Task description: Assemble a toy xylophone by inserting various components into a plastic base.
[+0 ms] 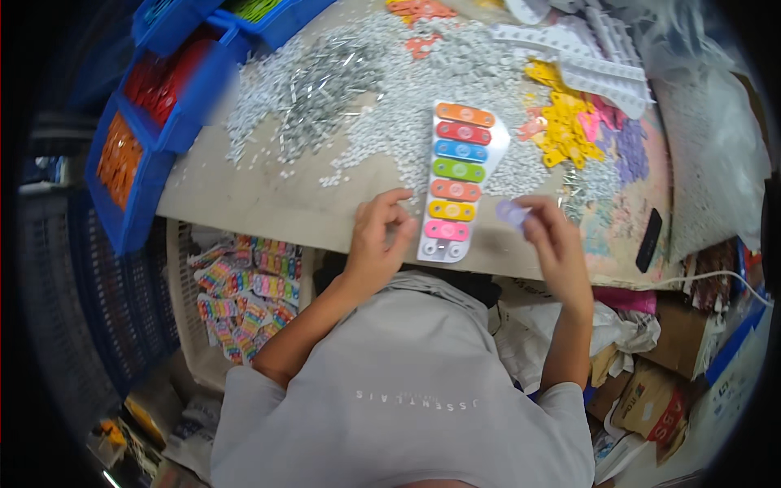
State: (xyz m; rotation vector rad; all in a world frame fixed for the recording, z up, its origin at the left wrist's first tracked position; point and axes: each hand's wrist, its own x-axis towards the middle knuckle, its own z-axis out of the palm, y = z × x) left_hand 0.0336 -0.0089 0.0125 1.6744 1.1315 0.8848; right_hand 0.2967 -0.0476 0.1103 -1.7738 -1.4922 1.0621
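Head view: I am watching the left hand hovering at the near edge of the table, its fingers parted and loosely curved, holding nothing that I am seeing; I cannot tell whether its fingertips are touching the white base just beside them. The right hand is pinching a pale purple piece between thumb and fingers, near the base's right side, and the piece is blurring.

The white base is lying on the table between the hands, its wider end pointing away from the person. It is carrying seven strips in a column: orange, red, blue, green, coral, yellow and, nearest, pink. Below the pink strip, two round white knobs are showing uncovered.

On the left, one blue bin is holding orange pieces, another is holding red pieces, and one farther up is holding green pieces. Below the table edge, a cream crate is containing many multicoloured strip sets, lying in a jumbled heap.
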